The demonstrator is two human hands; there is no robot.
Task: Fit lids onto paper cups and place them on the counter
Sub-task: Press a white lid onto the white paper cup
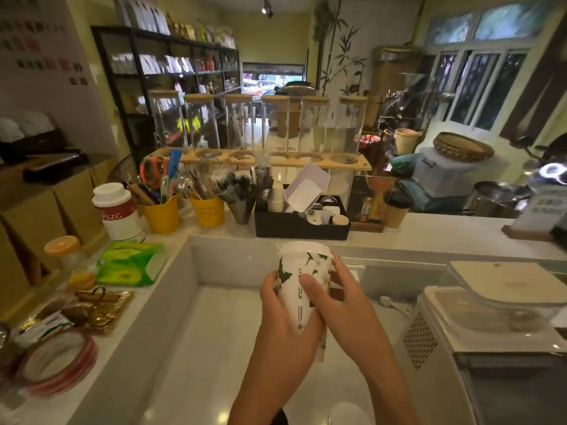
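A tall white paper cup [299, 289] with green leaf prints is held upright above the lower work surface, in the middle of the view. A translucent white lid [303, 247] sits on its rim. My left hand [283, 314] wraps the cup's lower half from the left. My right hand [334, 299] grips it from the right, thumb across the front and fingers near the rim. The cup's base is hidden behind my hands.
The raised white counter [429, 231] runs behind the cup, carrying a black organiser box [302, 228], yellow utensil buckets [207, 211], a red-and-white canister [118, 211] and a brown lidded cup [396, 211]. A white machine [478, 320] stands at right. A green tissue pack [130, 263] lies left.
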